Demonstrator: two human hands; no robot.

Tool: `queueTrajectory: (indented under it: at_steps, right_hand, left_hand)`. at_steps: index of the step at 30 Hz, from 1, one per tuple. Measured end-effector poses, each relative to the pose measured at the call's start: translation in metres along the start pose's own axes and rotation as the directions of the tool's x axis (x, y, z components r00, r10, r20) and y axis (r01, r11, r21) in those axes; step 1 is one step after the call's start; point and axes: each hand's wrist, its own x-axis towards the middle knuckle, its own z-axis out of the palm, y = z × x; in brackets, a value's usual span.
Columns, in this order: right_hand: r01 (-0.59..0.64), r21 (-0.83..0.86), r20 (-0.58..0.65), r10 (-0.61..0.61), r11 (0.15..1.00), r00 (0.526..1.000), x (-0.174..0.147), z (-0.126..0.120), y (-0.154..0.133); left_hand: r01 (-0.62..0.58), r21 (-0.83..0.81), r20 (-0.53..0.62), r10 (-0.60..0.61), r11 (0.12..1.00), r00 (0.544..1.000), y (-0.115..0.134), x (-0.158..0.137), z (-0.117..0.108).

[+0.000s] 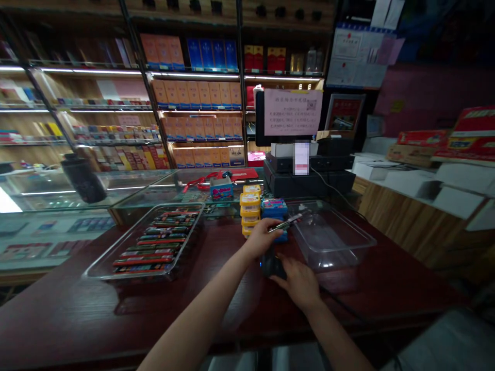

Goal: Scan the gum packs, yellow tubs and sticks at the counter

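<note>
**Slim packet angled off to the far right, gadget just on the near side**

So the left hand (263, 238) has its fingers closed on one end of a slim packet (288, 222), and the right hand (299, 281) is wrapped round a dark gadget (271, 265). Packet's on the far side of the gadget, left hand obviously nearer to it. Its long axis runs slantwise, free end pointing far right, past the blue boxes (274, 207) toward the clear tray (328, 237). Hands are close together; tbh it's too dim to tell if they touch.
</note>
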Motion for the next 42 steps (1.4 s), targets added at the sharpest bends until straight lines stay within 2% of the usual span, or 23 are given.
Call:
queueTrajectory:
  at_steps: [3, 7, 10, 12, 16, 20, 26, 28, 33, 37, 40, 42]
  right_hand:
    - [-0.021, -0.018, 0.023, 0.022, 1.000, 0.999, 0.000, -0.006, -0.002]
    - [-0.020, -0.041, 0.099, 0.024, 0.999, 0.995, 0.000, -0.012, -0.001]
    - [-0.006, -0.031, 0.108, 0.009, 1.000, 0.994, 0.001, -0.014, 0.001]
    - [0.002, -0.028, 0.106, 0.001, 1.000, 0.994, 0.001, -0.014, 0.003]
    - [0.003, -0.040, 0.117, 0.002, 0.999, 0.993, 0.002, -0.011, 0.003]
    - [-0.051, -0.073, 0.103, 0.058, 0.996, 0.993, 0.000, -0.010, 0.001]
    - [-0.072, -0.094, 0.086, 0.080, 0.993, 0.993, 0.000, -0.015, -0.002]
    - [-0.067, -0.101, 0.081, 0.075, 0.993, 0.994, -0.001, -0.014, -0.002]
    - [-0.046, -0.115, 0.090, 0.057, 0.992, 0.994, -0.004, -0.007, 0.000]
    - [-0.024, -0.117, 0.076, 0.033, 0.993, 0.997, -0.006, -0.004, 0.000]
    - [-0.020, -0.117, 0.051, 0.026, 0.993, 0.998, -0.006, -0.007, -0.001]
    - [-0.023, -0.115, 0.036, 0.028, 0.993, 0.999, -0.006, -0.008, -0.002]
  left_hand:
    - [-0.099, 0.219, 0.083, 0.082, 0.971, 0.993, 0.014, 0.024, 0.043]
    - [-0.124, 0.454, 0.188, 0.041, 0.882, 0.981, 0.026, 0.043, 0.093]
    - [-0.117, 0.570, 0.236, -0.026, 0.813, 0.971, 0.026, 0.048, 0.115]
    - [-0.119, 0.583, 0.256, -0.042, 0.803, 0.966, 0.023, 0.049, 0.122]
    - [-0.141, 0.536, 0.295, -0.028, 0.833, 0.955, 0.014, 0.048, 0.119]
    - [-0.244, 0.501, 0.358, 0.058, 0.831, 0.932, 0.009, 0.043, 0.104]
    - [-0.393, 0.375, 0.511, 0.167, 0.840, 0.843, 0.007, 0.028, 0.084]
    - [-0.380, 0.398, 0.496, 0.153, 0.835, 0.855, 0.008, 0.024, 0.080]
    - [-0.291, 0.493, 0.362, 0.111, 0.820, 0.926, 0.013, 0.016, 0.083]
    - [-0.244, 0.517, 0.299, 0.093, 0.820, 0.950, 0.013, 0.011, 0.089]
    - [-0.296, 0.444, 0.292, 0.177, 0.846, 0.940, 0.009, 0.007, 0.083]
    - [-0.355, 0.384, 0.278, 0.260, 0.853, 0.925, 0.007, 0.002, 0.070]
